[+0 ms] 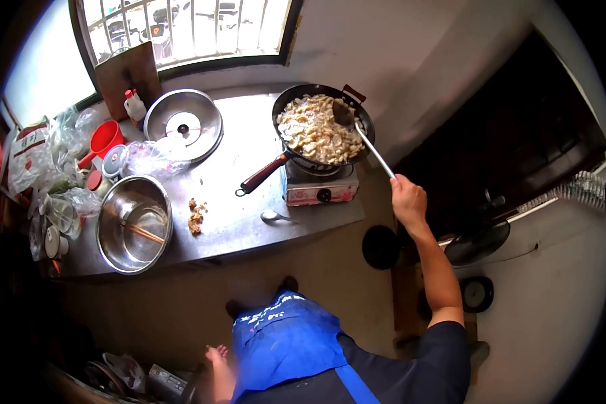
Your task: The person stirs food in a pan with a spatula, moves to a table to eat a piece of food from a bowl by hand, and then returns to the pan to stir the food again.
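Note:
My right hand (pixel 409 200) is wrapped round the end of a long-handled wok spatula (pixel 377 149), whose dark head rests in the food at the wok's right side. The wok (pixel 283 101) sits on a portable gas stove (pixel 322 193) and is full of pale, browned pieces of food (pixel 316 128). Its wooden handle (pixel 266 174) points toward the front left. My left hand (pixel 217 353) hangs low beside the blue apron (pixel 286 343), its fingers loosely apart, and holds nothing that I can see.
On the metal counter (pixel 239 222) are a steel bowl (pixel 135 252) with chopsticks, a pot lid (pixel 205 111), a spoon (pixel 273 215) and brown scraps (pixel 195 217). Plastic bags and a red ladle-like scoop (pixel 104 138) crowd the left. A barred window (pixel 188 30) is behind.

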{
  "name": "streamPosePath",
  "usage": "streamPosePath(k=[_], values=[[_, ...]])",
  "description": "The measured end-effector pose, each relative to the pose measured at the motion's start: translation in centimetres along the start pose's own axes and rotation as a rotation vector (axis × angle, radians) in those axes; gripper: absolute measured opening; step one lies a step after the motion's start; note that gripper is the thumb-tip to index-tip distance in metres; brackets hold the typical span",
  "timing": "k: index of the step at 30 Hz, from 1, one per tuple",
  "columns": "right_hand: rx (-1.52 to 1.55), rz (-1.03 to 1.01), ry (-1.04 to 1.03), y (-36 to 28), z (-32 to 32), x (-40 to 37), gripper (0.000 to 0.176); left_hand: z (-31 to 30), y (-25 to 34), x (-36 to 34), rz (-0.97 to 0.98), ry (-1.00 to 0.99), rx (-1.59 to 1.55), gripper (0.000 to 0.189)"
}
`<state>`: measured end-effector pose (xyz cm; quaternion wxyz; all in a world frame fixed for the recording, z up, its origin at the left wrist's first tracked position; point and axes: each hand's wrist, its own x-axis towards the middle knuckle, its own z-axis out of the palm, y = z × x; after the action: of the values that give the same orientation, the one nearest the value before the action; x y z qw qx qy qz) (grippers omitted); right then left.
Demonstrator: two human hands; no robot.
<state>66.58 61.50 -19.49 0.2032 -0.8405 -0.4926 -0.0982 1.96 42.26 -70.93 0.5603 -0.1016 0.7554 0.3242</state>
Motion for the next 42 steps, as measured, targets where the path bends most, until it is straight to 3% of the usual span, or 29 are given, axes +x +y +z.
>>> streamPosePath(k=[4, 8, 10, 13, 15, 16, 18, 22, 25, 28, 31, 34, 36, 42], values=[[0.065, -0.004, 0.060, 2.5, -0.9, 4.0, 0.031, 1.0, -0.8, -1.1, 0.046, 0.044, -0.015, 0.051], [0.005, -0.031, -0.013, 5.8, 0.9, 8.8, 0.032, 1.7, -2.4, -1.8, 0.077, 0.076, -0.057, 0.060], [-0.021, -0.046, -0.024, 6.8, 2.4, 10.7, 0.032, 1.2, -3.5, -1.8, 0.047, 0.066, -0.096, 0.054], [0.031, 0.001, -0.097, 8.6, 5.5, 12.7, 0.031, 0.2, -5.3, -2.4, -0.024, 0.055, -0.101, 0.052], [0.234, -0.031, -0.055, 10.1, 8.2, 13.7, 0.030, 0.6, -6.3, -4.0, -0.023, 0.093, -0.046, 0.059], [0.237, -0.032, -0.055, 9.6, 8.3, 13.9, 0.030, 1.1, -6.8, -5.5, -0.021, 0.094, -0.049, 0.059], [0.461, 0.213, -0.272, 8.1, 8.6, 13.9, 0.029, 2.3, -6.2, -10.3, 0.041, 0.226, -0.113, 0.063], [0.536, 0.149, -0.276, 6.5, 10.1, 13.1, 0.030, 1.2, -5.7, -12.5, 0.110, 0.114, 0.104, 0.064], [0.439, -0.010, -0.279, 4.7, 9.1, 11.7, 0.029, 2.2, -4.1, -13.4, 0.054, 0.202, -0.068, 0.064], [0.367, -0.172, -0.205, 1.5, 5.4, 9.3, 0.028, 0.8, -3.7, -11.1, 0.051, 0.112, -0.097, 0.062], [0.290, -0.091, -0.242, -1.3, 0.7, 6.6, 0.028, -1.5, -4.3, -2.7, -0.035, 0.092, -0.124, 0.056], [0.186, -0.052, -0.290, -2.0, -2.5, 4.4, 0.029, -1.7, -2.9, -0.9, -0.008, 0.105, -0.069, 0.055], [0.259, -0.043, -0.195, -2.0, -3.9, 3.0, 0.028, -1.9, -2.1, 0.0, 0.010, 0.086, -0.042, 0.054], [0.460, 0.135, -0.340, -2.6, -4.3, -0.9, 0.027, -1.3, 0.7, 1.3, 0.034, 0.028, 0.002, 0.048]])
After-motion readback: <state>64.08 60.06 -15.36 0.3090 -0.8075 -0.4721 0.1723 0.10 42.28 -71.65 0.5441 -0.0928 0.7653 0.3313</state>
